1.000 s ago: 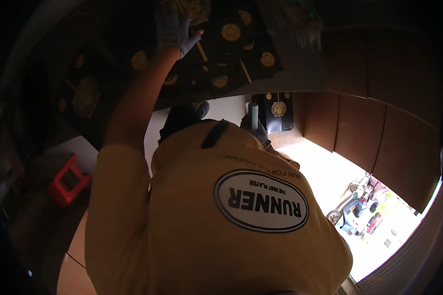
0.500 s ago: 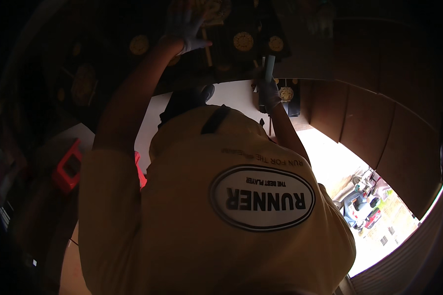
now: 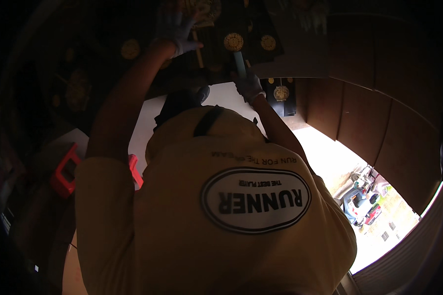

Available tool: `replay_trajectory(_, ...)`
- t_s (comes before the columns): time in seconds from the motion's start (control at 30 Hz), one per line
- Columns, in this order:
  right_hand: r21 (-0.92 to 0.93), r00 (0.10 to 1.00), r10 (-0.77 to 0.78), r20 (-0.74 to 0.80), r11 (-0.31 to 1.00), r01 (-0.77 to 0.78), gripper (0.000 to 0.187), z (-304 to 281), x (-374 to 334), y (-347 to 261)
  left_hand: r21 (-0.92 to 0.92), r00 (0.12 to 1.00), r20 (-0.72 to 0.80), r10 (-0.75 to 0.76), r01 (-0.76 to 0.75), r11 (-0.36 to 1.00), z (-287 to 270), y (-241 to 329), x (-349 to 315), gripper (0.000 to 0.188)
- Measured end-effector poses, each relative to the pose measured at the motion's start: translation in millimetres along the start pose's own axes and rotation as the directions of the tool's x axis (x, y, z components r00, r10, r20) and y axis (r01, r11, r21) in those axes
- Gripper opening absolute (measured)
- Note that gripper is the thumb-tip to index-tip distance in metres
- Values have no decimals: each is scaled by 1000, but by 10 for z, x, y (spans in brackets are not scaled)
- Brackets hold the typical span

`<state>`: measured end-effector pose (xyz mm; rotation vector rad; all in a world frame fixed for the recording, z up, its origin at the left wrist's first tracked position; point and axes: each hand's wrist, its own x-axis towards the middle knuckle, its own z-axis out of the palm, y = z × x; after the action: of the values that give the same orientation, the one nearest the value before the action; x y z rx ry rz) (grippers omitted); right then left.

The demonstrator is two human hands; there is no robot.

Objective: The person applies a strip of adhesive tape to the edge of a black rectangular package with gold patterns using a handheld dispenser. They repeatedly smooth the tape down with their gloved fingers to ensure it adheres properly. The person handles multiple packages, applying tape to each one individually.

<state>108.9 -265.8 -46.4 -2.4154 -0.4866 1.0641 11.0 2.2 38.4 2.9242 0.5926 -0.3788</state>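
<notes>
Dark sheets printed with gold round emblems (image 3: 130, 49) cover the table in front of me. My left hand (image 3: 174, 33), in a pale glove, lies on them with its fingers spread. At the table's near edge, my gloved right hand (image 3: 249, 86) is closed around a pale blue-green flat strip (image 3: 239, 64). The strip points away from me, over the dark sheets and just below a gold emblem (image 3: 233, 42). Its lower end is hidden in my fingers, and its exact kind is too dark to tell.
Another person's gloved hand (image 3: 314, 17) shows dimly at the far right of the table. Brown panels (image 3: 362, 115) stand along the right. A dark piece with a gold emblem (image 3: 280, 93) is below the table edge. Red objects (image 3: 65, 172) are at left; a parked motorbike (image 3: 359, 204) is outside.
My right hand has moved left and slightly forward along the table edge, carrying the pale strip toward the middle emblem. My left hand stays spread at the same place on the sheets.
</notes>
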Motion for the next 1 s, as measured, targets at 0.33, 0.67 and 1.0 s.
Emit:
replay_trajectory(0.33, -215, 819, -523, 238, 794, 569, 18, -340, -91, -42, -174, 985, -52, -166, 155, 972, 122, 336, 136, 98)
replay_trajectory(0.67, 191, 873, -220, 435, 970, 149, 28, 296, -588, -770, -243, 952, -203, -229, 178, 954, 125, 497, 195, 100)
replay_trajectory(1.0, 13, 913, -157, 377, 986, 164, 32, 151, -625, -670, -293, 932, 10, -363, 350, 890, -144, 643, 55, 91)
